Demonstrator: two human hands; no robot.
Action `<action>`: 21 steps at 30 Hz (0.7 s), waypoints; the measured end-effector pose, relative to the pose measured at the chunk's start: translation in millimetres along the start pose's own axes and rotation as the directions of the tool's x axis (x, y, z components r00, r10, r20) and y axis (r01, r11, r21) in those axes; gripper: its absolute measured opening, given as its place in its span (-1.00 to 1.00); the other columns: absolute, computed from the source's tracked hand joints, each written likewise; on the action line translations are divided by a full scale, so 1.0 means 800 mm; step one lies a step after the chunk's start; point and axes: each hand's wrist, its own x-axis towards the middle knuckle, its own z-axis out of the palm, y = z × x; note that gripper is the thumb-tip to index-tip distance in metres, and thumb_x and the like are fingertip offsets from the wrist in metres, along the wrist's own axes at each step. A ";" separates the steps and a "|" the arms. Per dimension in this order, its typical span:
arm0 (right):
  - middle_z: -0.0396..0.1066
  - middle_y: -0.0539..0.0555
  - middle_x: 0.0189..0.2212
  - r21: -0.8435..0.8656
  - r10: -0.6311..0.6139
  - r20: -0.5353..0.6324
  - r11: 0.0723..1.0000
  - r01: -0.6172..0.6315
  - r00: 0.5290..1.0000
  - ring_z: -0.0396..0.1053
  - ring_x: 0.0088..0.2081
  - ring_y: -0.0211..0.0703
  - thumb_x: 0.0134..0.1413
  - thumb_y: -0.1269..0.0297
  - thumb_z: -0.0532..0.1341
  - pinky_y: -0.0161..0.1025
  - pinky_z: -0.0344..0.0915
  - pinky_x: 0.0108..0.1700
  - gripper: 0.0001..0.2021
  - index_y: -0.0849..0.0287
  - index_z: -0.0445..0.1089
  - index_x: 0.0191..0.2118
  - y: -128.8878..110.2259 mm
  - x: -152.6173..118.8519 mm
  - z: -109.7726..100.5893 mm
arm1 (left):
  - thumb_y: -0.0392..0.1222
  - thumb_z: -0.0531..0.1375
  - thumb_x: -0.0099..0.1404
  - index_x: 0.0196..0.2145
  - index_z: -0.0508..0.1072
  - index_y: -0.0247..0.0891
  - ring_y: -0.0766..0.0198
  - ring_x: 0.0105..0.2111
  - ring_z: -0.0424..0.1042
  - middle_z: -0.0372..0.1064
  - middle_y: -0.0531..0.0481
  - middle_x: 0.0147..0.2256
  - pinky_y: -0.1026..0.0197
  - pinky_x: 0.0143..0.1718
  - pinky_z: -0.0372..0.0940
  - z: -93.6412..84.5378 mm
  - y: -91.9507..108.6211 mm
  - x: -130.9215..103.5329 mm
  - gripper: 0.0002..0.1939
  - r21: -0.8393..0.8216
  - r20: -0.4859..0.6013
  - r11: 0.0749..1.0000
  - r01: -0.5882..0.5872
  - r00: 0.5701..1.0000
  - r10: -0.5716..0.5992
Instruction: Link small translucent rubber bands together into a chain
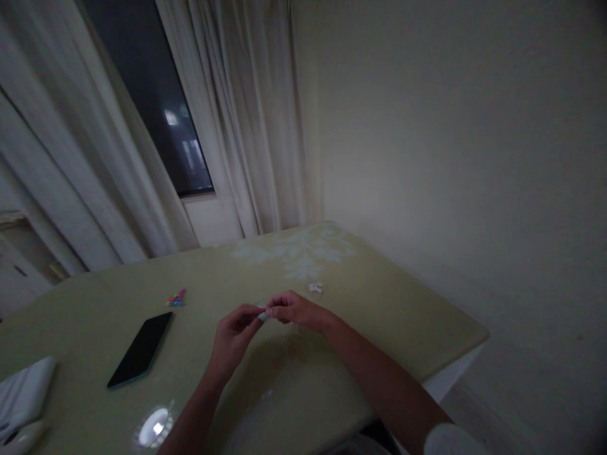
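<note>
My left hand (233, 336) and my right hand (294, 309) meet over the middle of the table, fingertips nearly touching. Between them sits a tiny pale blue-green piece (262, 315), pinched by the thumb and fingers of my left hand. The right thumb and forefinger are closed at its other side; whether they grip the same piece is too small to tell. Some clear plastic (260, 304) seems to show just behind the fingertips. Beyond my right hand lie small white pieces (315, 288), apart from it.
Several small bright-coloured pieces (176, 298) lie in a pile to the left. Nearer stands a dark phone-like slab (142, 349), lying flat. A round shiny white item (155, 428) is beside my left forearm. White objects (26, 392) occupy the left edge. The table (403, 303) meets a wall on the right.
</note>
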 end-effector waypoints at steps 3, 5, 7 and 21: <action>0.23 -0.12 -0.55 -0.083 0.027 -0.097 0.996 -0.035 0.995 0.05 -0.52 -0.35 0.11 0.06 0.36 -0.33 -0.02 -0.45 -0.72 0.22 0.52 -0.26 0.002 0.002 -0.002 | 0.00 0.41 0.21 -0.28 0.61 -0.23 0.19 -0.35 0.59 0.62 -0.04 -0.36 0.24 -0.28 0.47 0.000 0.000 0.000 -0.75 -0.003 -0.039 1.000 0.031 0.999 -0.031; 0.33 -0.08 -0.51 -0.256 0.023 -0.187 0.964 -0.071 0.982 0.16 -0.49 -0.33 0.13 0.16 0.35 -0.34 0.07 -0.42 -0.80 0.22 0.54 -0.28 0.005 0.002 -0.004 | 0.02 0.40 0.21 -0.26 0.59 -0.23 0.19 -0.35 0.59 0.62 -0.05 -0.34 0.23 -0.28 0.47 -0.002 -0.001 0.000 -0.73 0.009 -0.080 0.999 0.049 0.996 -0.048; 0.42 -0.04 -0.48 -0.466 0.034 -0.200 0.876 -0.125 0.979 0.27 -0.44 -0.30 0.08 0.27 0.37 -0.35 0.14 -0.39 -0.87 0.23 0.57 -0.31 0.007 0.000 -0.006 | 0.02 0.39 0.22 -0.26 0.57 -0.23 0.19 -0.34 0.59 0.62 -0.05 -0.33 0.22 -0.27 0.46 -0.004 -0.001 0.000 -0.72 0.024 -0.121 0.998 0.051 0.991 -0.048; 0.56 0.04 -0.43 -0.864 0.218 0.022 0.495 -0.091 0.976 0.39 -0.44 -0.22 -0.05 0.31 0.36 -0.34 0.16 -0.40 -0.83 0.18 0.64 -0.28 0.008 -0.012 0.018 | 0.02 0.39 0.18 -0.29 0.61 -0.21 0.14 -0.35 0.62 0.64 -0.05 -0.35 0.18 -0.28 0.51 -0.005 0.000 0.004 -0.75 0.076 -0.166 0.996 0.046 0.986 -0.033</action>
